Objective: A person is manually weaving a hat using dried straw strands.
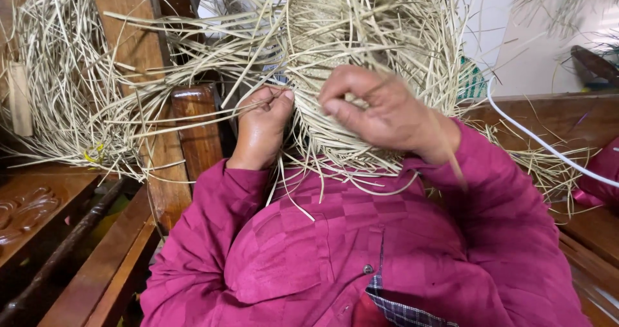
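A half-woven straw piece (335, 37), pale and round with many loose ends sticking out, rests against my chest. My left hand (261, 127) pinches thin straw strands (193, 117) at its left edge, thumb against fingers. At the woven rim, my right hand (380, 111) has its fingers curled around another strand. Magenta sleeves (213, 250) cover both arms.
A loose heap of straw (58, 82) lies at the left beside dark carved wooden furniture (39, 204). A wooden armrest (193, 127) stands under my left hand. A white cord (541, 143) crosses the wooden surface at the right.
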